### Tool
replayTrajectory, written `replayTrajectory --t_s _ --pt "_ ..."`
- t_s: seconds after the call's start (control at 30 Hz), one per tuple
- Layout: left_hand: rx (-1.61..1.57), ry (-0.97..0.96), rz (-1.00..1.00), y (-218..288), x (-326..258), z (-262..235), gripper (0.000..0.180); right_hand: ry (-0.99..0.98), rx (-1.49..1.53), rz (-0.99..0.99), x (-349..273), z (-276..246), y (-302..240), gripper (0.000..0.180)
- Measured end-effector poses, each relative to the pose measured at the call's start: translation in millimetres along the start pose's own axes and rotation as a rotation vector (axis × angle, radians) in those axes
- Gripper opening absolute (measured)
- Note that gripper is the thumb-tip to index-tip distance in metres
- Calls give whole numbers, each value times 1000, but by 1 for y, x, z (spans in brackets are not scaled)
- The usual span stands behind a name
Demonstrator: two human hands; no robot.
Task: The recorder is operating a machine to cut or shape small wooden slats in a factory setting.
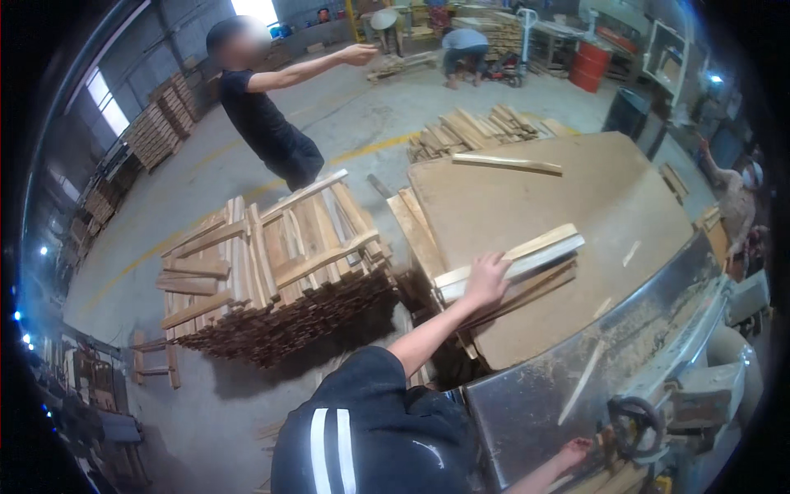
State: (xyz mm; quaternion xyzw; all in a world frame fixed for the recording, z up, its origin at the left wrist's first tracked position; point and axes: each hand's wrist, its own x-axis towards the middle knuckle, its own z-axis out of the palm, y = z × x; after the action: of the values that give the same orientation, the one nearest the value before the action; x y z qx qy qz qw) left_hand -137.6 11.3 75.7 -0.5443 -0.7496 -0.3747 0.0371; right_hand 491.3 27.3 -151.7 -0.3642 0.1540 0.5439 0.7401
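Observation:
My left hand [488,278] is closed over wooden strips [543,245] lying on a large brown board-topped table [625,189]. The strips lie side by side, some pale and one greyish white, with darker brown strips [527,292] just on the near side. My right hand [573,451] is low at the right, beside the metal machine table [535,436] and close to a dark handwheel [638,428]. Its fingers look curled; whatever they hold, if anything, cannot be made out. A thin pale offcut [581,383] rests on the metal surface amid sawdust.
A big stack of wooden pieces [280,255] stands on the floor at left. More wood [485,128] is piled beyond the table, where a single strip [506,164] lies. A person [263,107] stands behind the stack, arm stretched out. Others work farther back, near a red drum [589,66].

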Motion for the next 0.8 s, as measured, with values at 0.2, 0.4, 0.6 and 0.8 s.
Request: replayTrajectory --t_s 0.2,0.4,0.6,0.8 --pt "-14 -2 -31 3 14 6 48 -282 -375 -202 -53 -5 9 18" --pt "67 -25 -6 -14 16 9 50 -153 -388 -319 -143 34 51 27" --pt "41 -8 62 -12 7 14 47 -205 -419 -405 -160 40 50 31" --pt "102 9 181 22 -12 6 49 -223 -479 -456 -162 33 47 33"
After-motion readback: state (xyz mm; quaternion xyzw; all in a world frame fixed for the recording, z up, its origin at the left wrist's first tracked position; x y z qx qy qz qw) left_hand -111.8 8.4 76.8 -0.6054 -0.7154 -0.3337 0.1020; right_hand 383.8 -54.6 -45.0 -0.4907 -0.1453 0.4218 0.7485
